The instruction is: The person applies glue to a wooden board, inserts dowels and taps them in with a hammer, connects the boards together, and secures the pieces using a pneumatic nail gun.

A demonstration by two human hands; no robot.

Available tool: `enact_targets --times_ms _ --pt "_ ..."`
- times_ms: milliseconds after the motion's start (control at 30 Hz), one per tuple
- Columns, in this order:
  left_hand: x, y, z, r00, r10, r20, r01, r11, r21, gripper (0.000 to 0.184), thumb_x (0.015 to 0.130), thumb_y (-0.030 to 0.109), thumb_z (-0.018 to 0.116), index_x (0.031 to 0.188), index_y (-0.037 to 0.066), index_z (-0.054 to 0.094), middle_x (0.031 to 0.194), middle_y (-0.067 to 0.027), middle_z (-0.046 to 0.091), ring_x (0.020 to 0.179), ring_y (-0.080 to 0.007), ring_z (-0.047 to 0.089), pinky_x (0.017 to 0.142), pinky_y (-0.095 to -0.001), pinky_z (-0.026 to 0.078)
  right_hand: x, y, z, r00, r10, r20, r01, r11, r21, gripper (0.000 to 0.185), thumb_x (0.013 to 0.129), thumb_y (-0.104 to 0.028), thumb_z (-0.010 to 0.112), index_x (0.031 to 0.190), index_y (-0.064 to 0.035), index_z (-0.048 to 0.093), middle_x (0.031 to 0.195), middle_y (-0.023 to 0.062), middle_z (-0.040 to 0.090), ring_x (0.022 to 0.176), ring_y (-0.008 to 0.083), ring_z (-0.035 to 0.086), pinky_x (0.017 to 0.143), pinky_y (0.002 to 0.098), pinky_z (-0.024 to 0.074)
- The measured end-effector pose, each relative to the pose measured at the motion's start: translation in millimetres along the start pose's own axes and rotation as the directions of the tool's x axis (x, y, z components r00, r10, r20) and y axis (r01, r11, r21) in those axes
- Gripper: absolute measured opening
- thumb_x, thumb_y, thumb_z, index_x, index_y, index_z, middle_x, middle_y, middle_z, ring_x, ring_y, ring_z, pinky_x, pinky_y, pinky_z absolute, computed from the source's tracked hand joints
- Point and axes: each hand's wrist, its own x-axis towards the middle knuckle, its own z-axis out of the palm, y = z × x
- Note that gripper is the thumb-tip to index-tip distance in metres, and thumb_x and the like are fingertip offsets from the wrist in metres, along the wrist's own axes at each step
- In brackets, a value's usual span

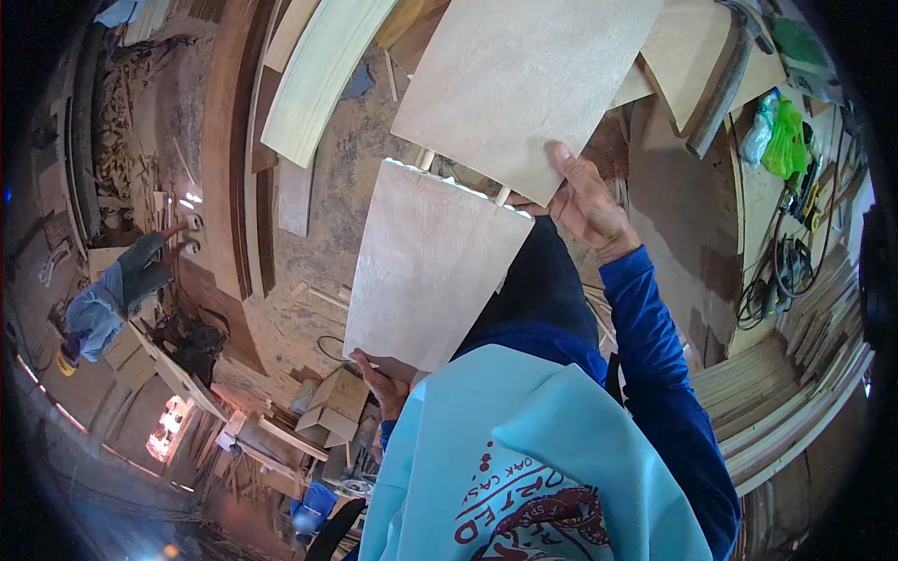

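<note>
Two flat wooden boards lie edge to edge in front of me: an upper board and a lower board. Two short dowels, one of them a dowel near my right hand, bridge the narrow gap between them. White glue beads along the lower board's top edge. My right hand grips the upper board's near corner, thumb on its face and fingers beneath. At the lower board's bottom left corner, my left hand holds the edge, its fingers partly hidden under the board.
Long curved planks stand at the upper left. To the right are a hammer-like tool, a green plastic bag and stacked wood strips. An open cardboard box sits lower left. Another person is at far left.
</note>
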Motion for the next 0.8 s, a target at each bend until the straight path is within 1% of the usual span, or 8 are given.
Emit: enact_targets --times_ms 167,233,333,467,567,633,733,800 --pt "1 -1 18 0.998 -0.07 0.003 0.07 0.998 0.004 0.081 0.098 0.067 0.052 0.152 0.008 0.038 0.149 -0.011 0.049 0.134 -0.0298 0.05 0.112 -0.0471 0.044 1 -2 -6 0.999 0.015 0.035 -0.015 1.0 0.007 0.076 0.103 -0.054 0.053 0.145 0.0068 0.038 0.132 0.0288 0.06 0.114 0.0381 0.068 0.096 0.0508 0.0593" --pt "1 -11 20 0.969 0.178 -0.174 -0.148 0.974 0.174 0.081 0.098 0.068 0.051 0.152 0.008 0.038 0.15 -0.0108 0.049 0.134 -0.03 0.05 0.111 -0.0475 0.045 1 1 -7 0.999 0.007 0.042 -0.008 1.0 0.011 0.073 0.103 -0.053 0.053 0.144 0.0065 0.04 0.132 0.0265 0.061 0.114 0.0363 0.068 0.098 0.0509 0.0584" --pt "-1 3 19 0.995 0.015 -0.098 -0.007 0.996 0.09 0.081 0.098 0.068 0.05 0.152 0.009 0.038 0.15 -0.0104 0.049 0.134 -0.0296 0.051 0.111 -0.0473 0.045 -1 -1 -1 1.0 0.007 0.0 -0.007 1.0 0.022 0.071 0.104 -0.051 0.052 0.144 0.0064 0.042 0.132 0.0245 0.061 0.115 0.0348 0.067 0.099 0.0514 0.0579" --pt "-8 5 31 0.981 0.104 -0.161 -0.089 0.991 0.098 0.079 0.099 0.067 0.05 0.151 0.009 0.039 0.149 -0.0101 0.049 0.133 -0.0293 0.051 0.109 -0.0462 0.047 -1 -1 3 0.998 -0.015 -0.056 0.016 1.0 0.023 0.069 0.104 -0.049 0.053 0.144 0.0066 0.043 0.133 0.0241 0.06 0.119 0.034 0.065 0.099 0.0522 0.0576" --pt "-6 8 14 0.997 -0.012 -0.081 0.013 1.0 0.01 0.077 0.1 0.066 0.05 0.149 0.008 0.042 0.146 -0.011 0.052 0.131 -0.0283 0.054 0.108 -0.045 0.048 -1 0 4 1.0 -0.003 -0.029 0.004 1.0 0.024 0.069 0.104 -0.048 0.054 0.146 0.0056 0.04 0.142 0.0228 0.056 0.126 0.0325 0.062 0.101 0.0485 0.0568" --pt "-12 2 33 0.907 0.174 -0.384 -0.027 0.933 0.358 0.074 0.101 0.064 0.05 0.147 0.007 0.045 0.143 -0.0118 0.055 0.127 -0.0279 0.056 0.106 -0.0436 0.05 -2 -1 10 0.99 0.016 -0.139 -0.004 0.996 0.092 0.061 0.103 -0.04 0.061 0.141 0.0052 0.047 0.132 0.0206 0.061 0.118 0.0288 0.065 0.1 0.0472 0.0569" --pt "-17 7 44 0.987 0.108 -0.116 -0.108 0.994 0.005 0.069 0.101 0.06 0.053 0.143 0.005 0.049 0.138 -0.011 0.057 0.122 -0.0253 0.058 0.104 -0.0408 0.05 8 9 1 0.956 -0.121 -0.269 0.113 0.993 -0.045 0.056 0.102 -0.036 0.064 0.14 0.0026 0.05 0.132 0.0163 0.062 0.117 0.0261 0.064 0.1 0.0431 0.0549" --pt "-2 0 7 0.989 0.106 -0.105 -0.105 0.994 0.013 0.065 0.102 0.057 0.055 0.14 0.005 0.052 0.136 -0.0095 0.058 0.121 -0.0231 0.058 0.102 -0.0384 0.051 18 8 -4 0.945 -0.138 -0.298 0.154 0.988 0.029 0.055 0.102 -0.037 0.063 0.14 0.0007 0.052 0.133 0.0131 0.061 0.119 0.0254 0.062 0.1 0.0416 0.0529"
